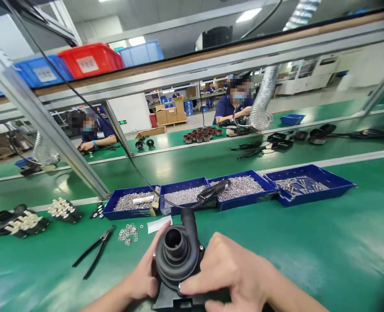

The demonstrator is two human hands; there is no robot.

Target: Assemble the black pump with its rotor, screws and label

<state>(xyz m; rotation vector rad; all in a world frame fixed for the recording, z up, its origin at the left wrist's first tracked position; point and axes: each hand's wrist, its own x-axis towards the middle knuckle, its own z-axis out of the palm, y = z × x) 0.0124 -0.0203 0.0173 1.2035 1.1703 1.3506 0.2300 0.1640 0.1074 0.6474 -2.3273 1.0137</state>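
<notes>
A round black plastic pump (178, 260) stands in front of me, its short central pipe facing up and a side outlet pointing away. My left hand (146, 271) is closed around its left side, thumb and fingers against the casing. From the right, my right hand (231, 271) reaches over, index finger stretched out and touching a small silver screw (180, 287) at the casing's lower edge; the thumb is apart, below. Another screw (201, 248) sits at the casing's right edge. Part of the base is hidden by my right hand.
Blue bins of small metal parts (242, 188) line up behind the pump, with a black corded tool (213, 192) across them. Circlip pliers (96, 251), loose washers (128, 233) and white-pronged parts (26, 223) lie left. Co-workers (234, 104) sit beyond the frame (91, 173).
</notes>
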